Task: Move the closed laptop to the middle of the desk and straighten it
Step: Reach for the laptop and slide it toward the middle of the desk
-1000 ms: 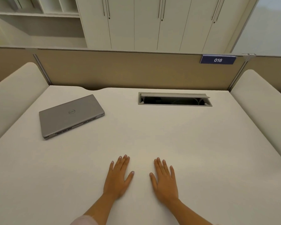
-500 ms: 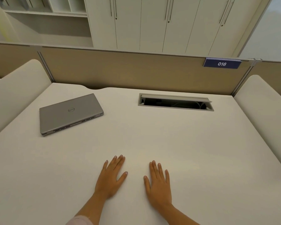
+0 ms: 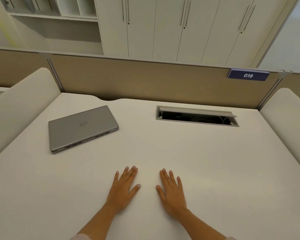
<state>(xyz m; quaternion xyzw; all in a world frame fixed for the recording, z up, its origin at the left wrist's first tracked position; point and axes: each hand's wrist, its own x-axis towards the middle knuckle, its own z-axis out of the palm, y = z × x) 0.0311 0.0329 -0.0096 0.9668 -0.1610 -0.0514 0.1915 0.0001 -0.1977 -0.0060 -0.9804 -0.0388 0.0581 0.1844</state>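
Nothing on the desk [image 3: 206,161] has really changed over the last second: only the view has drifted a little, and the work has not begun. Starting at the left, the closed laptop [image 3: 82,128] lies toward the far left corner of the desk, close to the left edge, turned askew so its vented side slants toward the near edge instead of running parallel to it. Its place and angle match the earlier views, so it has not been touched. Nearer the front edge, around the middle, the left hand [image 3: 124,189] rests flat, palm down, fingers spread and gripping nothing. Just beside it the right hand [image 3: 171,192] lies the same way, also empty. Both stay well apart from the laptop. Further right, near the back edge, the cable slot [image 3: 197,116] stands open. My guess is a reach toward the laptop comes first.
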